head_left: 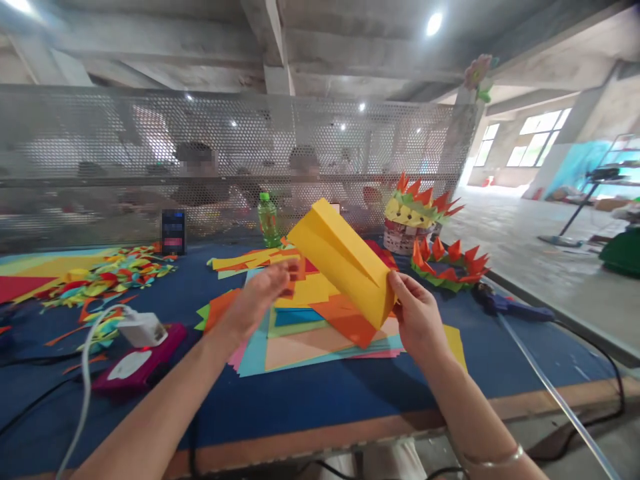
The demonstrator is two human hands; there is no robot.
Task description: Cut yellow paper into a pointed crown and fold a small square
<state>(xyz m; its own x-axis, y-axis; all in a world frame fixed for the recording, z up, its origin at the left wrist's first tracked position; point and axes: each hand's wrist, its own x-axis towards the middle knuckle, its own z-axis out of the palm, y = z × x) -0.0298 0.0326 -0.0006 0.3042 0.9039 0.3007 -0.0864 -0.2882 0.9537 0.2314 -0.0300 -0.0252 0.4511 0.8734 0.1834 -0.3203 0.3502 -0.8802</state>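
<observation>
My right hand (420,317) pinches the lower right end of a folded sheet of yellow paper (345,260), with the thumb on top. The sheet tilts up to the left, above the pile, and creases run along its length. To its left, my left hand (265,293) is apart from it, slightly blurred, with fingers stretched out and holding nothing. Beneath both hands lies a pile of coloured paper (310,350) in light blue, peach, orange and yellow. Yellow and orange paper strips (245,259) lie just behind the left hand.
A purple power strip (150,363) with a white charger (143,330) sits left, near paper scraps (120,273). Behind stand a phone (173,232), a green bottle (269,221) and a folded-paper basket (413,217). A paper ring (450,263) and glue gun (520,308) lie right.
</observation>
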